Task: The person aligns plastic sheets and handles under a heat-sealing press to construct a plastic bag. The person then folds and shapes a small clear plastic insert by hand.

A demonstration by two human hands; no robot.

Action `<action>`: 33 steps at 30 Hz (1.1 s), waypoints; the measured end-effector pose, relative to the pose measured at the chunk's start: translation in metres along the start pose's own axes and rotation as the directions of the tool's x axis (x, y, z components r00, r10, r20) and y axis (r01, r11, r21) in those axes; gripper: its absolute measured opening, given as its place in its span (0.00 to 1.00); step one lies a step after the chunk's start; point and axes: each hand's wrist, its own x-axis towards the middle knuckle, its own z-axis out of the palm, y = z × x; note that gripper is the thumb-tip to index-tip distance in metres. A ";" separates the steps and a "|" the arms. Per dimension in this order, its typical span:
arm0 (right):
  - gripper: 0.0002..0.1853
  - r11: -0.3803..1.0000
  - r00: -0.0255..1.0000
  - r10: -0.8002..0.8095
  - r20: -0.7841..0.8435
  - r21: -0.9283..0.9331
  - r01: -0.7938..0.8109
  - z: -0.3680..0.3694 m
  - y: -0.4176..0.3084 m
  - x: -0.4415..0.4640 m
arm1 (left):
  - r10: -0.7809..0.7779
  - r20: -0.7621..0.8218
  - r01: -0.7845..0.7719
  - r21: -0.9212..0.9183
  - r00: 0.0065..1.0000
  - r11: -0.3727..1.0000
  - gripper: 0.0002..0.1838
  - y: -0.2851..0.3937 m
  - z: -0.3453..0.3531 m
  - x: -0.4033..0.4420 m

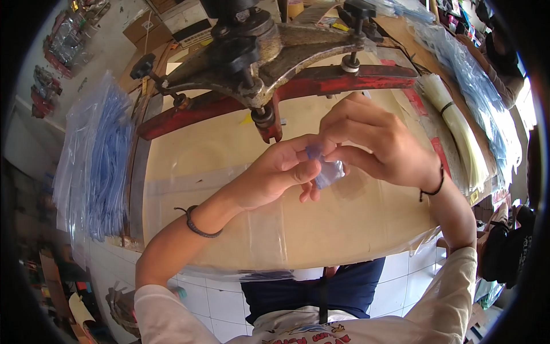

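A small piece of clear bluish plastic point(329, 174) is held up between my two hands, over the tan work surface point(229, 229). My left hand point(286, 167) pinches it from the left with thumb and fingers. From above right, my right hand point(372, 140) grips its upper edge between thumb and fingertips. The plastic looks folded or crumpled, and its exact kind does not show. Just behind the hands stands a press-like machine with a red bar point(321, 82) and a worn metal bracket point(275, 57).
Stacked bluish clear plastic sheets point(109, 166) lie at the left edge. On the right are a bundle of pale strips point(458, 132) and more plastic sheets point(475, 97). Cardboard boxes point(150, 31) stand at the back left. Another person point(498, 69) is at the far right.
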 end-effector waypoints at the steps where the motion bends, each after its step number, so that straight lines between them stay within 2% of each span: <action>1: 0.08 1.000 1.000 -0.007 0.028 0.022 0.007 -0.006 0.003 0.002 | 0.001 0.017 -0.001 -0.010 1.000 1.000 0.33 0.001 -0.001 0.000; 3: 0.06 0.998 0.996 -0.023 0.089 0.068 0.017 -0.021 0.006 0.002 | 0.004 0.048 -0.002 -0.036 0.999 0.999 0.33 0.002 -0.004 -0.001; 4: 0.06 0.963 0.989 0.125 0.077 0.230 -0.140 -0.025 0.003 0.000 | -0.026 0.040 0.027 -0.023 0.999 0.999 0.37 0.003 -0.003 -0.002; 6: 0.05 0.752 0.905 0.408 0.123 0.517 -0.409 -0.031 -0.005 -0.005 | -0.083 0.032 0.082 0.006 0.996 0.997 0.43 0.007 -0.001 -0.001; 7: 0.04 0.719 0.896 0.425 0.129 0.553 -0.421 -0.034 -0.005 -0.004 | -0.085 0.038 0.084 0.033 0.996 0.996 0.38 0.006 0.001 -0.001; 10: 0.05 0.781 0.892 0.385 0.239 0.430 -0.452 -0.038 -0.004 -0.002 | -0.110 0.037 0.107 0.069 0.993 0.992 0.38 0.001 0.004 -0.004; 11: 0.06 0.785 0.869 0.377 0.322 0.387 -0.484 -0.040 -0.001 -0.003 | -0.122 0.029 0.121 0.040 0.992 0.992 0.36 0.003 0.004 -0.003; 14: 0.11 0.785 0.747 0.366 0.556 0.247 -0.568 -0.047 0.010 -0.006 | -0.135 -0.056 0.133 -0.028 0.989 0.991 0.35 0.004 0.004 -0.001; 15: 0.13 0.768 0.659 0.414 0.628 0.148 -0.623 -0.051 0.010 -0.003 | -0.119 -0.077 0.118 -0.014 0.990 0.993 0.32 0.003 0.006 -0.001; 18: 0.11 0.798 0.613 0.403 0.680 0.068 -0.599 -0.047 0.016 -0.006 | -0.097 -0.098 0.102 0.043 0.990 0.994 0.31 0.002 0.006 -0.002; 21: 0.10 0.791 0.627 0.389 0.675 0.104 -0.603 -0.037 0.016 -0.010 | -0.081 -0.095 0.085 0.042 0.992 0.996 0.31 0.003 0.007 -0.002; 24: 0.09 0.766 0.556 0.572 0.602 -0.151 -0.625 -0.033 0.003 -0.002 | -0.055 -0.090 0.057 0.027 0.994 0.998 0.34 0.002 0.006 -0.001; 27: 0.08 0.755 0.575 0.614 0.541 -0.188 -0.629 -0.040 0.002 0.000 | -0.031 -0.068 0.036 0.066 0.997 0.997 0.36 0.001 0.005 0.000; 30: 0.13 0.787 0.636 0.592 0.495 -0.186 -0.588 -0.045 -0.003 0.007 | -0.054 -0.049 0.058 0.080 0.997 0.995 0.37 -0.003 0.001 0.000; 33: 0.14 0.925 0.905 0.336 0.260 0.092 -0.369 -0.025 0.003 -0.001 | 0.004 -0.039 -0.003 0.035 0.999 0.999 0.31 -0.005 0.002 0.002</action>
